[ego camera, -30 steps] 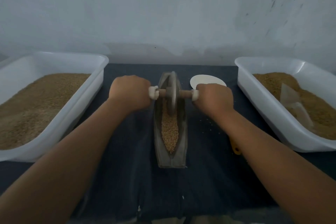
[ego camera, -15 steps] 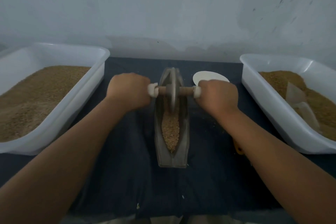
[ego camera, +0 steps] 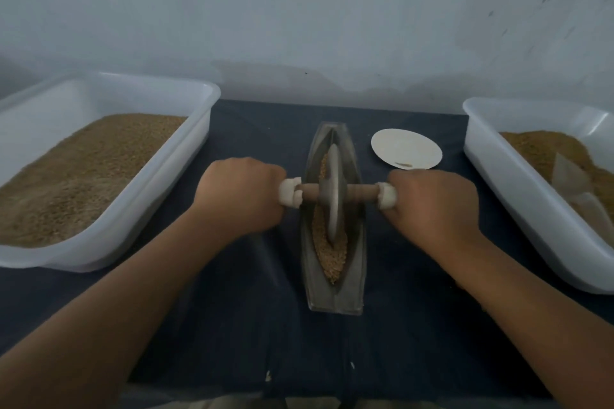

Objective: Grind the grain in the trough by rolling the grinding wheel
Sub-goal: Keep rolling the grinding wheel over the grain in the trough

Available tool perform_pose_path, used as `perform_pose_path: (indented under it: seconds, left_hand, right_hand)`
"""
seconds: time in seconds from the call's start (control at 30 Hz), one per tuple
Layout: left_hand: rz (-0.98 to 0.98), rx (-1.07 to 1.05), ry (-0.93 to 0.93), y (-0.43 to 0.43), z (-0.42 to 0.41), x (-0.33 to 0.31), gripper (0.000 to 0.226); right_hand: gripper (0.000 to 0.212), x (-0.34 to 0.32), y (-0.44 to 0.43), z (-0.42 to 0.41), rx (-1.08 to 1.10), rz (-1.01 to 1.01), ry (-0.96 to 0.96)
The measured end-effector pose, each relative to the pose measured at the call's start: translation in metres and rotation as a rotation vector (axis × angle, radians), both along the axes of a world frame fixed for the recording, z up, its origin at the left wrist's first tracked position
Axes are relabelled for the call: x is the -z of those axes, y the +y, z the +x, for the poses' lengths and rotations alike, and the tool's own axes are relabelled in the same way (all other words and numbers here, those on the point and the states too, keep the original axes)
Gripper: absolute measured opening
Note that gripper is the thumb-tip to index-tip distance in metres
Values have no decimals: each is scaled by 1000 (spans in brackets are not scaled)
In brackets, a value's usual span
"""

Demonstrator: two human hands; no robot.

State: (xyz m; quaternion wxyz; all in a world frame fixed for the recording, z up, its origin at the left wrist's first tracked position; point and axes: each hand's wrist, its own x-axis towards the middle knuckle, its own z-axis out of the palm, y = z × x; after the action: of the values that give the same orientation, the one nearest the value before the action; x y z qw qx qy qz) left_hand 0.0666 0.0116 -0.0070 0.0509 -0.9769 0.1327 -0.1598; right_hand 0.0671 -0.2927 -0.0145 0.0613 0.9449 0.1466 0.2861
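Observation:
A narrow boat-shaped metal trough (ego camera: 335, 295) lies lengthwise on the dark cloth in front of me. Brown grain (ego camera: 332, 259) fills its groove. The grey metal grinding wheel (ego camera: 333, 192) stands upright in the groove near the trough's middle, on a wooden axle (ego camera: 362, 193) with white end caps. My left hand (ego camera: 241, 196) grips the axle's left end and my right hand (ego camera: 435, 206) grips the right end, both fists closed round the handles.
A white plastic tub (ego camera: 186, 156) full of grain stands at the left. A second white tub (ego camera: 498, 183) with grain and a clear scoop stands at the right. A small white plate (ego camera: 407, 148) sits behind my right hand. A wall rises just behind the table.
Both hands have drawn the wheel back toward me, from the trough's far end to about its middle. The small white plate now shows fully.

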Motion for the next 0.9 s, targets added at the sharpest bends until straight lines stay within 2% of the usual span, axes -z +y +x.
perform_pose_path:
  seconds: [0.2, 0.3, 0.5, 0.77, 0.9]
  left_hand:
    - [7, -81, 46, -20, 48, -21, 17]
    - [83, -52, 16, -21, 35, -24, 18]
    - [84, 83, -10, -5, -3, -13, 21]
    - [-39, -60, 59, -13, 43, -13, 21]
    - [-93, -89, 114, -11, 41, -9, 19]
  right_hand:
    - [35, -12, 13, 53, 91, -4, 16]
    - [37, 0, 7, 32, 121, 57, 96]
    - [47, 9, -4, -22, 78, 35, 56]
    - [38, -8, 12, 47, 55, -10, -17]
    - [34, -19, 16, 46, 74, -77, -19]
